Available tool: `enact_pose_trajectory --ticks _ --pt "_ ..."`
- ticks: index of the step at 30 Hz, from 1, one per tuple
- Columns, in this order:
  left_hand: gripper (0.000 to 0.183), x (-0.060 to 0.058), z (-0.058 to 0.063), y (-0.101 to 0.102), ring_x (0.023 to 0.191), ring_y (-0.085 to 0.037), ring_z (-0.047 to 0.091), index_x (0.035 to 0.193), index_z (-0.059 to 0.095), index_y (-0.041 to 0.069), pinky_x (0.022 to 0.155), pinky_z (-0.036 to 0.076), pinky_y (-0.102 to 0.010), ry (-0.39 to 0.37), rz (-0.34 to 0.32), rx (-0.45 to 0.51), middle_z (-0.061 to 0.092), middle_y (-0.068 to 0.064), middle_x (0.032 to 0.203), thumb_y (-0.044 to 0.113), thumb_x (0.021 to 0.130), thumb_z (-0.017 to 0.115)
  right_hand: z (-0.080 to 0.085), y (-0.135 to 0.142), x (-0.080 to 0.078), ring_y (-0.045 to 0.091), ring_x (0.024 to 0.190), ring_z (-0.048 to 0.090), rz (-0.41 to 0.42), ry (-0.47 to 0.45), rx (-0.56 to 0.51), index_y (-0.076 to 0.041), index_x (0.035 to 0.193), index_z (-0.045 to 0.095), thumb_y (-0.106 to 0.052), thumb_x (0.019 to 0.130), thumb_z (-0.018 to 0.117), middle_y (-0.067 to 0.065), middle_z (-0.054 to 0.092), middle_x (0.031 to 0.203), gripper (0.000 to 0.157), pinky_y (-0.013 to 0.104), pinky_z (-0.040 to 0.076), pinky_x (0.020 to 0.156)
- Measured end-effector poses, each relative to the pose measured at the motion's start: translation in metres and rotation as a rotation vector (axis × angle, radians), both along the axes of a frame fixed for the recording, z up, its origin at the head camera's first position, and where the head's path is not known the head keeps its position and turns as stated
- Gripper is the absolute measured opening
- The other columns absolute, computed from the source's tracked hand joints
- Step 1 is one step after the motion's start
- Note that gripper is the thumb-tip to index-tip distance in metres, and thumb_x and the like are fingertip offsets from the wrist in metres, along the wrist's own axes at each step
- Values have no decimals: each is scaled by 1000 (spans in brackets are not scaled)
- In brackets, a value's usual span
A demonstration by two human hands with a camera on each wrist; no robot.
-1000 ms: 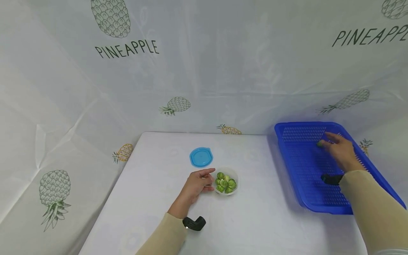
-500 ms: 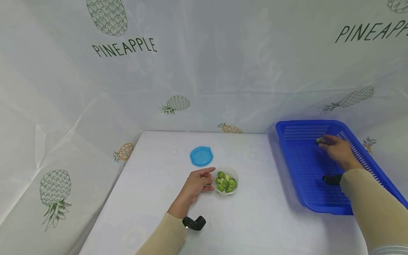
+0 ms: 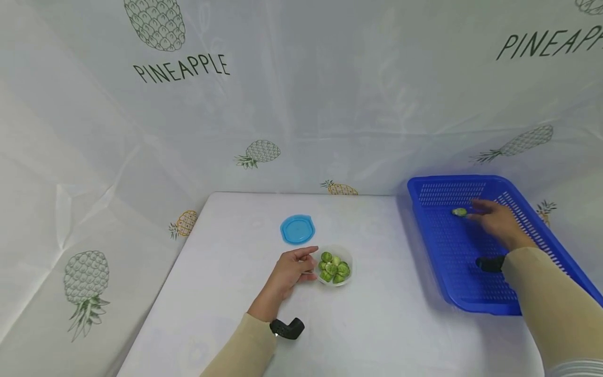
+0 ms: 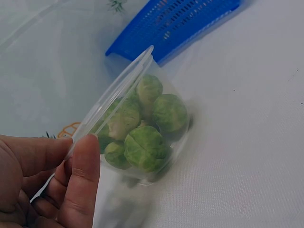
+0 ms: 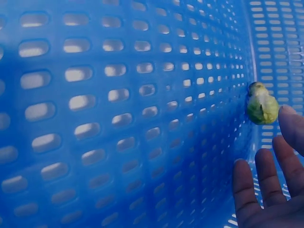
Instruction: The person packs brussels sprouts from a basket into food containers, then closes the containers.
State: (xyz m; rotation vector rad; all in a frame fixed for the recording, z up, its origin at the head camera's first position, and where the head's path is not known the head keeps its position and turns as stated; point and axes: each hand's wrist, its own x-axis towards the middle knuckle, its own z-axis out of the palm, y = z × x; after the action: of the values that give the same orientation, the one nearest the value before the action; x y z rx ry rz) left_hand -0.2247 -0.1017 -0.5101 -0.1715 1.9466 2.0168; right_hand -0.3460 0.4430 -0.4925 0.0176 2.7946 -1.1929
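Observation:
My left hand (image 3: 291, 272) pinches the near rim of a clear plastic bowl (image 4: 176, 149) between thumb and finger. Several green Brussels sprouts (image 3: 332, 269) lie inside the bowl, which stands on the table. Over on the right, my right hand (image 3: 500, 222) reaches into a blue perforated basket (image 3: 435, 262), fingers spread and holding nothing. A single Brussels sprout (image 5: 262, 108) lies on the basket floor near its far end, just beyond the thumb tip. Whether the thumb touches that sprout I cannot tell.
A light blue lid (image 3: 298, 230) lies flat on the white table (image 3: 235, 251) behind the bowl. White sheeting printed with pineapples hangs behind the table and on both sides.
The right hand held the Brussels sprout, then let it go; the sprout now lies left of the fingers in the basket. The left hand stays at the bowl.

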Motion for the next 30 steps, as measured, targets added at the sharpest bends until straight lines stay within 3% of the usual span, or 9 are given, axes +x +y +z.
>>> enact_pose_trajectory --ticks 6,25,30 --pt "44 -1 0 0 81 -13 64 144 65 6 73 65 -24 2 2 6 57 -2 97 -1 100 63 -2 0 -3 65 142 29 25 -21 7 9 158 34 -26 111 53 42 29 158 62 81 32 109" --pt "43 -1 0 1 81 -15 64 143 66 7 74 65 -25 -11 8 9 57 -2 98 -1 100 65 -8 3 -17 69 146 16 32 -101 22 9 159 32 -32 108 59 43 19 162 71 84 21 113" --pt "43 -2 1 1 81 -16 64 142 67 8 74 65 -25 -17 12 2 57 -3 98 0 100 66 -10 1 -17 68 144 22 4 -112 49 11 156 35 -36 108 57 45 24 159 70 83 25 112"
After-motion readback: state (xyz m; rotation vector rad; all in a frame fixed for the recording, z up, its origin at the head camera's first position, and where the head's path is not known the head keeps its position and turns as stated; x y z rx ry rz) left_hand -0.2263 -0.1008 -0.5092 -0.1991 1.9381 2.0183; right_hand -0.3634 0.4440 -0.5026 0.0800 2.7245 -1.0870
